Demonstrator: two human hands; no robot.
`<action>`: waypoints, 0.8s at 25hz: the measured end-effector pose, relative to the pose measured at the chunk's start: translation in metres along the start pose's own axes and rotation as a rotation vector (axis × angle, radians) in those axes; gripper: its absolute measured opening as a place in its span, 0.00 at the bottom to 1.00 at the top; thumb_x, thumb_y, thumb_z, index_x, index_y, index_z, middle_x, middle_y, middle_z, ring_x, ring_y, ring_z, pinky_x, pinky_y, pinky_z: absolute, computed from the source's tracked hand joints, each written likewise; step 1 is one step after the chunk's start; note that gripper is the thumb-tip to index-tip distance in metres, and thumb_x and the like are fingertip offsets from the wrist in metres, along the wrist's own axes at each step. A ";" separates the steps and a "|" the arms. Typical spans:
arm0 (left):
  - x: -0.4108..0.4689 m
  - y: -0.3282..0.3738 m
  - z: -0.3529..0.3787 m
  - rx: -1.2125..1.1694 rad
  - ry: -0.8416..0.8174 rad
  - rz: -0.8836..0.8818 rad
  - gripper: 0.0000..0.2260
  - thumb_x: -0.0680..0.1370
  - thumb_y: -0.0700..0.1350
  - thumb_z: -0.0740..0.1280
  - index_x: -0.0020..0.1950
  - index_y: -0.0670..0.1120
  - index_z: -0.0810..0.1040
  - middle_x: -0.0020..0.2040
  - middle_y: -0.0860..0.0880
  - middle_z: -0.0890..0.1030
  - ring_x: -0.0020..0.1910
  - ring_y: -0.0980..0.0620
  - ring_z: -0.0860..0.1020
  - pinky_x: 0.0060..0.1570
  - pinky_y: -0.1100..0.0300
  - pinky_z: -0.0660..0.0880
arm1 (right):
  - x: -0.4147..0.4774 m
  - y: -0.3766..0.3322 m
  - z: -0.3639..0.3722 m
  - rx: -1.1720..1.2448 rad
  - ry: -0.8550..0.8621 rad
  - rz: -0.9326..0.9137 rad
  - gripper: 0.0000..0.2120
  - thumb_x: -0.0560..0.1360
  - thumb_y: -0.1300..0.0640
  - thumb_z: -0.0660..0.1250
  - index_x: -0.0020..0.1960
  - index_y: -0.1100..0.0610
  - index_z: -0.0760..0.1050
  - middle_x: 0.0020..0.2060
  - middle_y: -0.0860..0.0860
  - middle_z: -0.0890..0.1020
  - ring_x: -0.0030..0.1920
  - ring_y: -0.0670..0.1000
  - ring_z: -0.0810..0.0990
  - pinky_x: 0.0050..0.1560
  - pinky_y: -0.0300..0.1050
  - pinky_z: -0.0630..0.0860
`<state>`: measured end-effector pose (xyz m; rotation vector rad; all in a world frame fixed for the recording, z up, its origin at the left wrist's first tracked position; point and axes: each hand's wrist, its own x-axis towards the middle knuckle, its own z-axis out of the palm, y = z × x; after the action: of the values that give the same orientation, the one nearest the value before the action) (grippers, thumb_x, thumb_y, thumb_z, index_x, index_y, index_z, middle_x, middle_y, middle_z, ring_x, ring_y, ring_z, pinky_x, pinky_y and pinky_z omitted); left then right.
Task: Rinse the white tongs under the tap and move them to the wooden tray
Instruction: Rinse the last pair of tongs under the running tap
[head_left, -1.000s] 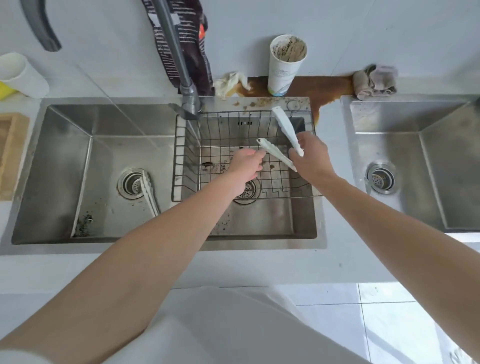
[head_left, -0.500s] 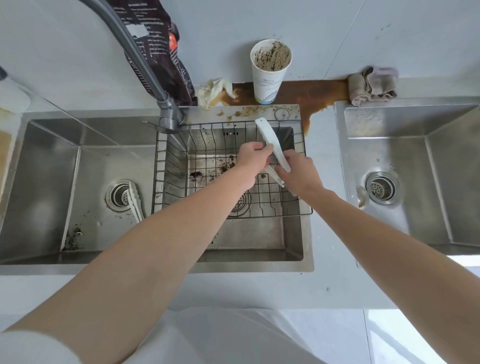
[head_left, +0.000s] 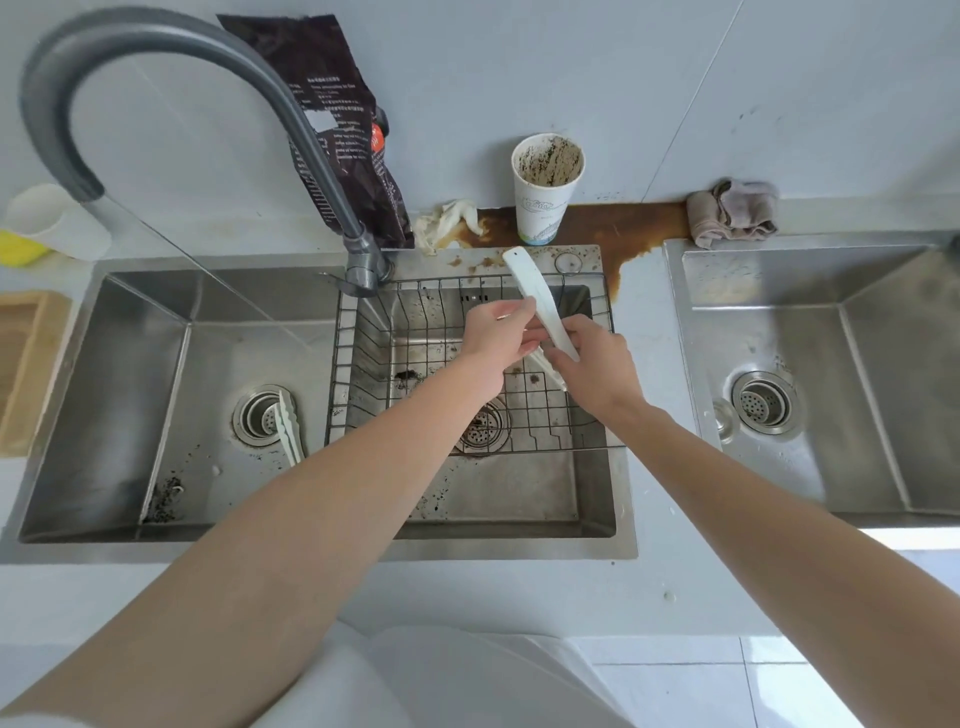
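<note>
White tongs (head_left: 540, 304) gripped by right hand (head_left: 597, 364); left hand (head_left: 496, 338) pinching arm.

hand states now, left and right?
Left hand: closed on the white tongs.
Right hand: closed on the same tongs.

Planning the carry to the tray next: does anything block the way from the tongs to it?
Nothing visible does. Both hands hold the white tongs over the wire basket; the wooden tray lies far left, past the open left basin.
</note>
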<state>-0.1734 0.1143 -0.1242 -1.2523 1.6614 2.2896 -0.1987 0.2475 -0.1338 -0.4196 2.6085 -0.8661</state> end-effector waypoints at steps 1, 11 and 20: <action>-0.006 0.004 -0.005 -0.026 -0.015 0.006 0.12 0.80 0.46 0.67 0.59 0.41 0.79 0.48 0.43 0.86 0.46 0.47 0.86 0.49 0.57 0.82 | -0.004 -0.006 -0.001 0.016 0.012 -0.013 0.13 0.78 0.53 0.67 0.62 0.53 0.76 0.47 0.51 0.84 0.44 0.54 0.82 0.46 0.54 0.81; -0.053 0.031 -0.120 0.061 0.318 0.296 0.10 0.79 0.44 0.67 0.59 0.46 0.74 0.52 0.49 0.81 0.47 0.53 0.81 0.48 0.59 0.79 | -0.058 -0.107 0.013 0.222 0.102 -0.140 0.13 0.78 0.53 0.67 0.62 0.54 0.77 0.50 0.49 0.85 0.48 0.50 0.83 0.49 0.48 0.81; -0.073 0.072 -0.257 0.128 0.206 0.153 0.29 0.77 0.50 0.70 0.72 0.41 0.63 0.60 0.43 0.77 0.54 0.48 0.78 0.56 0.56 0.77 | -0.107 -0.238 0.076 0.424 0.135 -0.211 0.12 0.79 0.54 0.67 0.62 0.54 0.75 0.48 0.48 0.85 0.47 0.49 0.84 0.47 0.50 0.83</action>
<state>-0.0105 -0.0959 -0.0477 -1.4202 2.0021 2.1533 -0.0324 0.0666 -0.0181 -0.5344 2.4294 -1.5254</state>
